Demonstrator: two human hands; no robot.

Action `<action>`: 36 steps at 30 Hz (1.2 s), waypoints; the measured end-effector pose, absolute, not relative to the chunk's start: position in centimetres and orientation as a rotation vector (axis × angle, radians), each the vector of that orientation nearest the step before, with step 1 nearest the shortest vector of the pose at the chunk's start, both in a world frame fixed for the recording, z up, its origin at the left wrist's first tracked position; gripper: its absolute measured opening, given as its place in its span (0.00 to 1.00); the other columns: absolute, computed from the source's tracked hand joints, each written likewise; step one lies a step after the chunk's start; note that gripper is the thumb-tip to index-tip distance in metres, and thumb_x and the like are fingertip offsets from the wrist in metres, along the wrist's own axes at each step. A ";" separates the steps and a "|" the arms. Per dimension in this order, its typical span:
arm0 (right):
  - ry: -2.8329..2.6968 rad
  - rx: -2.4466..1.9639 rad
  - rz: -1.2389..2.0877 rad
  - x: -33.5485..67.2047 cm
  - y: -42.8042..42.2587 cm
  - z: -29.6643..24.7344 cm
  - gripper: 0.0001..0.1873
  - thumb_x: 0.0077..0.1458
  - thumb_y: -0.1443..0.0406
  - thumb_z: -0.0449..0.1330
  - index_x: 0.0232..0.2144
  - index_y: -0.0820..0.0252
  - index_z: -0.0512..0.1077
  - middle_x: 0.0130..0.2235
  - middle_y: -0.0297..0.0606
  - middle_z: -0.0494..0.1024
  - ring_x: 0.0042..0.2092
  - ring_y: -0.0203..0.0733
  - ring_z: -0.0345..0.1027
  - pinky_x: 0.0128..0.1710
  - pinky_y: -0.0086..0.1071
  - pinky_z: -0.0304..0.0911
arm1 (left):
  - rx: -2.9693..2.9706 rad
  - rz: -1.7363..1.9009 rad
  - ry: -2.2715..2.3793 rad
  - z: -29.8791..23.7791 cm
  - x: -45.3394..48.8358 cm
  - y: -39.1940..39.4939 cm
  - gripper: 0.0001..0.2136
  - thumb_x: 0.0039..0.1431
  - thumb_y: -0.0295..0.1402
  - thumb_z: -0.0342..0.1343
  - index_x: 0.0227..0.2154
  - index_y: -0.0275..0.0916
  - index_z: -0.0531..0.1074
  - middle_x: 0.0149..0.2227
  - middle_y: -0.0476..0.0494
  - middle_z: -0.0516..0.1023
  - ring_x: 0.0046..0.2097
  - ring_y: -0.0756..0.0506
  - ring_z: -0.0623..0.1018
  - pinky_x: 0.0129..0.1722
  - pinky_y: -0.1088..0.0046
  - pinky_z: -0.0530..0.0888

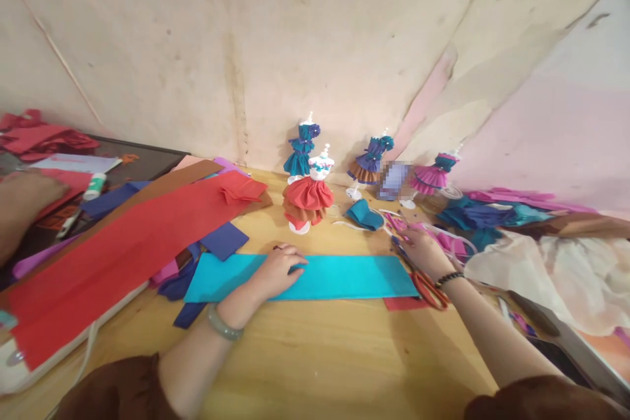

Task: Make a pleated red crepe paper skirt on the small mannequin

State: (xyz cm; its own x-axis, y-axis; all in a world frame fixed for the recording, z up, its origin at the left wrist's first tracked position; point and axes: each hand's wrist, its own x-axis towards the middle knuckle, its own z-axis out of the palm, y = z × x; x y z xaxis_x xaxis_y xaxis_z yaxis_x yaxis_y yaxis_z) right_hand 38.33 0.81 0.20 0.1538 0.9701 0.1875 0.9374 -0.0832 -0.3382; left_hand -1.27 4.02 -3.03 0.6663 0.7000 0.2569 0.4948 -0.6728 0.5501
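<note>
The left hand (278, 269) lies palm down with its fingers spread flat, pressing on the left half of the blue strip (339, 275) and gripping nothing. A pale bangle (224, 325) sits on that wrist. The strip runs left to right across the middle of the table (319, 361).

The right hand (420, 251) reaches far past the strip's right end, knuckles up, fingers curled toward pink scraps (396, 222). Whether it grips anything cannot be told. Orange-handled scissors (429, 289) lie under its wrist.

On the left, a long red sheet (123, 249) slants over the wooden table, with a glue stick (93, 185) and another person's hand (22, 203) beyond it. Four small dress forms (308, 200) stand far, against a stained plywood wall (315, 46). Loose paper is piled on the right.
</note>
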 end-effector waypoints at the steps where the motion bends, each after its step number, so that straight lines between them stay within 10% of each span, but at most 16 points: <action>1: -1.888 -2.007 0.138 37.1 0.3 0.0 0.16 0.56 0.64 0.56 0.43 0.60 0.80 0.47 0.50 0.81 0.49 0.52 0.76 0.51 0.43 0.68 | 2.455 0.633 0.928 -3.0 -1.3 4.0 0.09 0.59 0.28 0.59 0.42 0.40 0.80 0.44 0.43 0.81 0.49 0.43 0.76 0.52 0.63 0.71; 9: -2.495 -1.454 0.111 28.2 -5.3 -3.2 0.21 0.59 0.61 0.60 0.54 0.57 0.74 0.56 0.49 0.77 0.55 0.54 0.72 0.55 0.48 0.69 | 2.616 0.536 0.904 -2.7 -1.2 3.3 0.11 0.61 0.38 0.60 0.43 0.40 0.79 0.47 0.42 0.79 0.51 0.42 0.74 0.53 0.63 0.70; 36: -2.637 -1.218 -0.456 28.2 -6.0 -2.7 0.15 0.64 0.71 0.52 0.49 0.63 0.73 0.41 0.49 0.82 0.39 0.48 0.77 0.39 0.40 0.72 | 2.772 0.453 0.821 -2.5 -0.8 2.4 0.10 0.62 0.40 0.58 0.38 0.39 0.79 0.47 0.40 0.78 0.54 0.39 0.72 0.52 0.62 0.71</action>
